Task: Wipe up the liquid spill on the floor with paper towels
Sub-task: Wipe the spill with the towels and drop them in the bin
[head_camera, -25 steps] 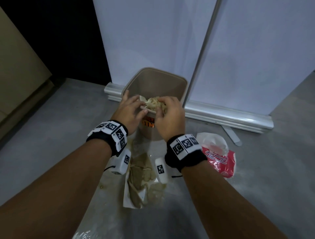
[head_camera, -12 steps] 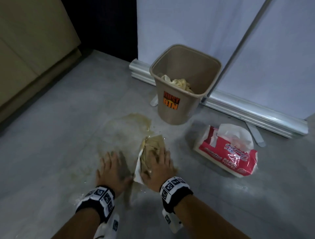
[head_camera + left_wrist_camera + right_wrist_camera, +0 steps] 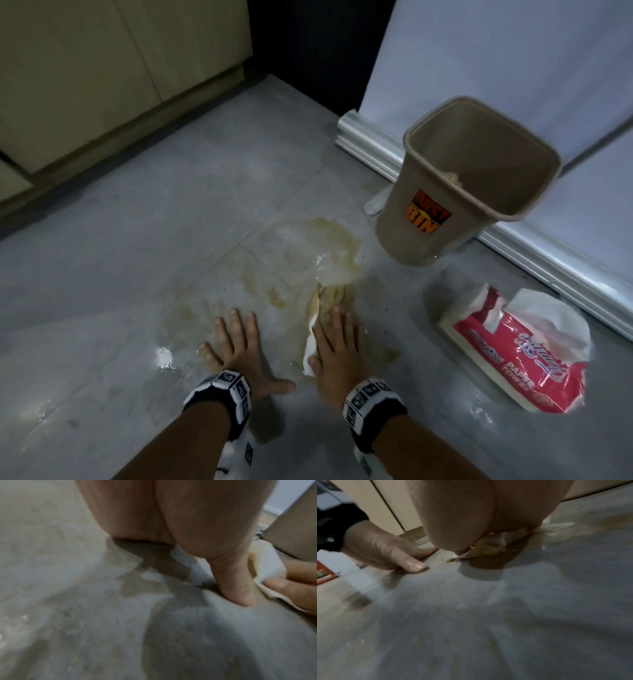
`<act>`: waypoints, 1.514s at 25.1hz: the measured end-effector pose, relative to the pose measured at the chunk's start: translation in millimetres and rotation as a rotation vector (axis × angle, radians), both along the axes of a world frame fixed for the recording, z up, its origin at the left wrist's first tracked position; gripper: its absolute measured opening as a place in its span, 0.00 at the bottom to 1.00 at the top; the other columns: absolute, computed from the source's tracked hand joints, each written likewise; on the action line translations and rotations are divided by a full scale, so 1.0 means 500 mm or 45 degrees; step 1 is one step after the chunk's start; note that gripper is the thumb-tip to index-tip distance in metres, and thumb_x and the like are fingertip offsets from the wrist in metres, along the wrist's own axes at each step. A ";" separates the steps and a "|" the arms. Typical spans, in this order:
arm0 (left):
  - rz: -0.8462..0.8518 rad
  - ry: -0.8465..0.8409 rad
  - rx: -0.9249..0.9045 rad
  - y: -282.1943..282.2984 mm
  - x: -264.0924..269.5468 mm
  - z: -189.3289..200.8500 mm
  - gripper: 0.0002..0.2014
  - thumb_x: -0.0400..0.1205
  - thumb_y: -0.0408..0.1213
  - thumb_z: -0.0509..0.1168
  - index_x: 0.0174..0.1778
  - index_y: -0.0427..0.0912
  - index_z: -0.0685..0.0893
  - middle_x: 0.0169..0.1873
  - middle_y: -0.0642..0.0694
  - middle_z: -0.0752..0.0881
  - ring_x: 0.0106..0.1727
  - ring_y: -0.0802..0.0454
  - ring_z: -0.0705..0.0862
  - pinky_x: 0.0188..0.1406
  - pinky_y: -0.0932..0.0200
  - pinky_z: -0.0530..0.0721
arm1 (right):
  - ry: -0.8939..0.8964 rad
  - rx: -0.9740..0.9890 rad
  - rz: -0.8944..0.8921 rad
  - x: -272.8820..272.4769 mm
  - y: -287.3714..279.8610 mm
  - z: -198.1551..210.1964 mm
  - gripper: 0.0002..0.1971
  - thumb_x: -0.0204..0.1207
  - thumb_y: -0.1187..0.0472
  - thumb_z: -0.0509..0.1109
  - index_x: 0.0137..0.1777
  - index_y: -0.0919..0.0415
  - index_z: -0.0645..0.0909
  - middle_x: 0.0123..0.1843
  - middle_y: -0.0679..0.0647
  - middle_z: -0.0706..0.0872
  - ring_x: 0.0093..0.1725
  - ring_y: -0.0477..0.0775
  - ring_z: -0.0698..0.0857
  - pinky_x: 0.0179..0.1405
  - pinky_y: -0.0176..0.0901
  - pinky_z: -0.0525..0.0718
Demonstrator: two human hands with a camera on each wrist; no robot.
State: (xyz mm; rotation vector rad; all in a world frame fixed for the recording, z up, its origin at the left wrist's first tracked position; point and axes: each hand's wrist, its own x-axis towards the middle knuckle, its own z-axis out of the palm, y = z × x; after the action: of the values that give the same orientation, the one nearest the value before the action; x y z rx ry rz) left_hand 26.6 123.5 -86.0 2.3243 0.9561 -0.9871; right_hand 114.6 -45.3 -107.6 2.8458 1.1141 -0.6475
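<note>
A yellowish liquid spill point(image 3: 308, 253) spreads over the grey floor in front of the bin. A soaked, brown-stained paper towel point(image 3: 327, 301) lies at its near edge. My right hand point(image 3: 337, 346) presses flat on that towel with straight fingers. In the right wrist view the towel point(image 3: 496, 545) bunches under the palm. My left hand point(image 3: 239, 342) lies flat on the wet floor just left of the towel, fingers spread, holding nothing. The left wrist view shows the towel's white edge point(image 3: 267, 566) beside my left thumb point(image 3: 235, 585).
A beige dust bin point(image 3: 407, 212) with used towels inside stands behind the spill, against a silver wall rail point(image 3: 370, 137). A red paper towel pack point(image 3: 520, 356) lies open to the right. Beige cabinets point(image 3: 102, 68) run along the left.
A second ago both hands held a soaked wad over the bin. The wad is now in the bin, and both hands are down on the floor, the right on the towel.
</note>
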 end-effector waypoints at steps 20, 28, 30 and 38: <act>-0.036 -0.001 -0.041 0.003 -0.005 -0.003 0.81 0.52 0.81 0.70 0.77 0.48 0.16 0.73 0.41 0.10 0.74 0.31 0.14 0.73 0.21 0.27 | 0.148 -0.072 -0.177 0.110 0.079 0.036 0.42 0.78 0.50 0.61 0.86 0.51 0.39 0.86 0.61 0.37 0.83 0.71 0.38 0.81 0.69 0.44; -0.045 0.004 -0.053 0.003 -0.001 0.000 0.81 0.52 0.81 0.70 0.78 0.48 0.16 0.73 0.42 0.11 0.74 0.31 0.14 0.73 0.20 0.29 | 0.021 0.212 -0.318 0.075 -0.026 0.056 0.37 0.67 0.53 0.73 0.78 0.49 0.69 0.81 0.65 0.63 0.80 0.70 0.61 0.77 0.65 0.67; -0.036 0.010 -0.047 0.004 -0.003 0.000 0.81 0.51 0.81 0.70 0.77 0.48 0.16 0.73 0.42 0.11 0.75 0.31 0.14 0.73 0.20 0.29 | -0.137 0.295 -0.439 0.077 -0.009 0.043 0.31 0.64 0.49 0.72 0.70 0.51 0.76 0.72 0.65 0.74 0.68 0.71 0.75 0.63 0.63 0.79; -0.023 0.004 -0.029 0.000 -0.001 0.002 0.80 0.54 0.80 0.70 0.77 0.48 0.15 0.73 0.42 0.10 0.74 0.32 0.13 0.74 0.20 0.28 | 0.172 0.169 0.059 -0.035 0.011 -0.004 0.37 0.81 0.51 0.54 0.86 0.56 0.41 0.84 0.55 0.29 0.84 0.62 0.33 0.81 0.68 0.48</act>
State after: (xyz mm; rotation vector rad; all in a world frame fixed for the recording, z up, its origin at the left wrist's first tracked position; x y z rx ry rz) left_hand 25.9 123.7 -84.8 2.3171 0.9215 -1.0043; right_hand 97.2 -39.6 -109.4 2.9125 1.2848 -0.8024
